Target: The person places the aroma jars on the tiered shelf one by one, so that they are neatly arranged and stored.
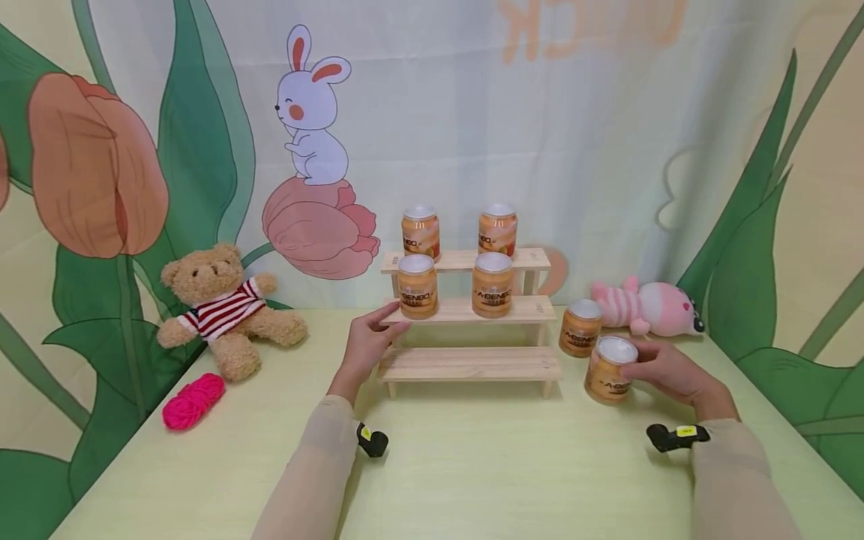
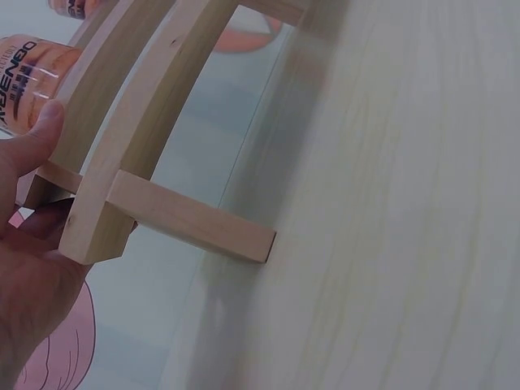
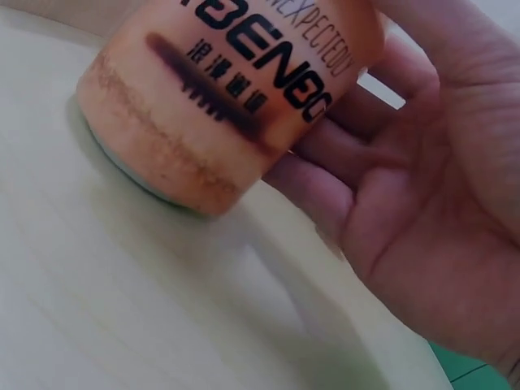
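Observation:
A three-tier wooden display rack (image 1: pixel 466 361) stands on the table, with two orange cans with pale lids on its top tier and two on its middle tier. My left hand (image 1: pixel 366 346) holds the left end of the middle tier, its thumb near the front left can (image 1: pixel 418 289). In the left wrist view, the fingers go round the wooden end (image 2: pixel 97 227). To the right of the rack, my right hand (image 1: pixel 675 375) grips an orange can (image 1: pixel 607 375) from its right side. Whether its base touches the table cannot be told. Another can (image 1: pixel 579 330) stands just behind it.
A teddy bear (image 1: pixel 229 307) in a striped shirt sits at the left, with a pink yarn skein (image 1: pixel 193 401) in front. Behind the right-hand cans lies a pink plush toy (image 1: pixel 651 307). A printed curtain (image 1: pixel 439 112) hangs behind the table (image 1: pixel 472 472).

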Tool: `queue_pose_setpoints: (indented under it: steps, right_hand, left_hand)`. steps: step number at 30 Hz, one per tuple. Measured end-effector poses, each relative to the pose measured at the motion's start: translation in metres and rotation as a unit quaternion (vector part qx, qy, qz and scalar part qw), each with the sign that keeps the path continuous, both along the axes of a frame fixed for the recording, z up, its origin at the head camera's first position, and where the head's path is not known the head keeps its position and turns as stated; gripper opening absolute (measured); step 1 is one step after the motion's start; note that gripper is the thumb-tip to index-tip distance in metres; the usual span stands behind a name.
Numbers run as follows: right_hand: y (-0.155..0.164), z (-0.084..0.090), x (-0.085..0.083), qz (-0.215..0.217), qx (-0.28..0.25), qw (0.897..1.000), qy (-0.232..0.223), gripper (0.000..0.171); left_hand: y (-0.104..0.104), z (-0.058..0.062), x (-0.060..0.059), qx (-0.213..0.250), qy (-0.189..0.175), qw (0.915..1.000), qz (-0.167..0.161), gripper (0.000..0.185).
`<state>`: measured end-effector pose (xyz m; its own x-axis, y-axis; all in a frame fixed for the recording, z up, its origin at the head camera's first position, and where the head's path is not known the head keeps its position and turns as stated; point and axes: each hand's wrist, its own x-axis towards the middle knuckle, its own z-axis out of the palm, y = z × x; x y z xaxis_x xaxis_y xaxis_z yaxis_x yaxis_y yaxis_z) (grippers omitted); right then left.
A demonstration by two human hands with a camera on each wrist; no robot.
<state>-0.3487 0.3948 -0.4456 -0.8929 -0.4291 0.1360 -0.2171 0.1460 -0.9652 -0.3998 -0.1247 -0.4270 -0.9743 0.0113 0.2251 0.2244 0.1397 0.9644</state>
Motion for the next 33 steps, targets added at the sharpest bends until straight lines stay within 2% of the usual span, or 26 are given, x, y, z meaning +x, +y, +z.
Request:
queue_pose_setpoints:
  steps: [5,9,12,20,25,33]
  right_hand:
    - [-0.002,0.004,-0.001,-0.03,0.035,0.999,0.008,0.04]
    - [-0.003,0.013,0.001,-0.028,0.066,0.997,0.02,0.035]
    - [-0.006,0.025,0.004,-0.033,0.084,0.995,0.04,0.034]
    - [-0.018,0.06,0.012,-0.067,0.137,0.984,0.092,0.046]
    - [-0.029,0.073,0.016,-0.076,0.149,0.98,0.109,0.04]
    - [-0.057,0.084,0.015,-0.043,0.115,0.985,0.118,0.041]
  left_hand:
    - [0.0,0.0,0.001,-0.001,-0.001,1.0,0.001,0.049]
    - [0.001,-0.001,0.002,-0.002,-0.001,1.0,0.003,0.049]
    - [0.001,-0.001,0.002,0.001,0.0,1.0,0.001,0.048]
    - [0.0,0.001,0.001,-0.002,0.007,1.0,-0.001,0.049]
    - [0.0,0.001,0.001,-0.002,0.007,1.0,-0.002,0.05]
    - [0.0,0.001,0.001,-0.002,0.011,0.9999,-0.002,0.05]
